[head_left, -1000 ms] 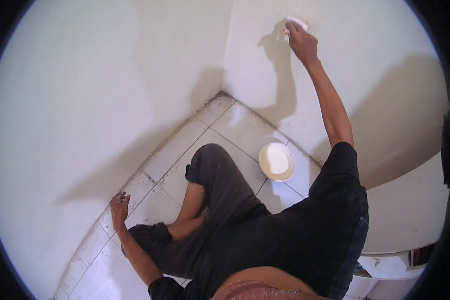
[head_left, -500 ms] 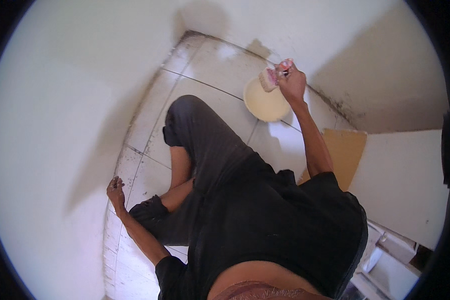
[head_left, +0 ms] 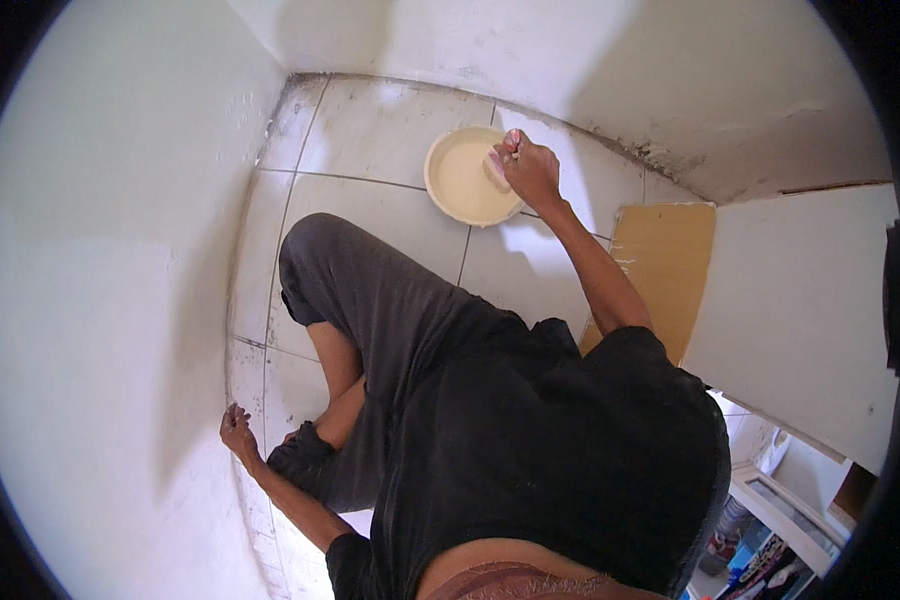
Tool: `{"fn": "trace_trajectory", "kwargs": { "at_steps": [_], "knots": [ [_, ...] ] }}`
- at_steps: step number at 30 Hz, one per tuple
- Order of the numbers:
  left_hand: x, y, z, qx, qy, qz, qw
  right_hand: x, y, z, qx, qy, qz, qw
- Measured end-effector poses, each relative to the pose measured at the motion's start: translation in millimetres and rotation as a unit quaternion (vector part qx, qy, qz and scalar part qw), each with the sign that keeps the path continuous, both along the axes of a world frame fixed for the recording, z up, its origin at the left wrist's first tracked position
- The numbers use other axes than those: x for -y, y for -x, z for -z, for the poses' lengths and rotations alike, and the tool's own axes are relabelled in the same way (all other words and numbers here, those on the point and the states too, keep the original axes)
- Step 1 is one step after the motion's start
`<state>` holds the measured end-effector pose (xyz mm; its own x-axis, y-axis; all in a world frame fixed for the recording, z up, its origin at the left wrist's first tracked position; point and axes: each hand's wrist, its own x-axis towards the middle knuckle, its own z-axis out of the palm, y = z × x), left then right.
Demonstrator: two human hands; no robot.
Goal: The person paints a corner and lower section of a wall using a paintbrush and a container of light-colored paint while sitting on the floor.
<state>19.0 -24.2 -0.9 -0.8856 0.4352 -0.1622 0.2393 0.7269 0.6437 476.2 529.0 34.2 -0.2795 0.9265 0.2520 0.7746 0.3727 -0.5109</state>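
My right hand (head_left: pixel 533 175) is closed around the handle of a wide paintbrush (head_left: pixel 495 168). Its pale bristles point down inside a round cream basin (head_left: pixel 433 165), over cream-coloured liquid that looks like paint. Whether the bristle tips touch the liquid I cannot tell. The basin stands on the tiled floor, beyond my bent knee. Low on the left, my left hand (head_left: pixel 237 432) hovers beside the white wall (head_left: pixel 100 330), empty, with its fingers loosely bent and apart. Dark marks show on its fingertips.
White tiles (head_left: pixel 370 205) cover the floor, with dirt along the wall edges. A brown board (head_left: pixel 660 250) lies to the right, against a white panel (head_left: pixel 800 310). At the lower right, a white frame (head_left: pixel 785 510) stands near several stored items. My folded legs take up the middle.
My right hand has lowered the brush from above the basin's rim into the basin. My view has shifted, so the basin appears further left. My left hand remains by the wall.
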Motion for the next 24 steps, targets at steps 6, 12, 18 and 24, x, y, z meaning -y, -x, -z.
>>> {"fn": "trace_trajectory", "kwargs": {
  "at_steps": [6, 12, 18, 24],
  "knots": [
    [9, 6, 3, -0.017, -0.011, 0.009, 1.000, -2, 2, 7, -0.019, -0.002, -0.026, 0.999],
    [-4, -1, -10, -0.026, -0.017, 0.014, 0.999, 4, -4, -14, 0.002, -0.011, 0.004, 1.000],
    [-11, -9, -20, -0.033, -0.018, 0.016, 0.999, -1, -17, -18, -0.016, 0.009, 0.009, 1.000],
    [-10, -3, -16, -0.017, -0.027, 0.005, 0.999, -10, -34, -15, 0.036, -0.056, 0.003, 0.998]
  ]
}}
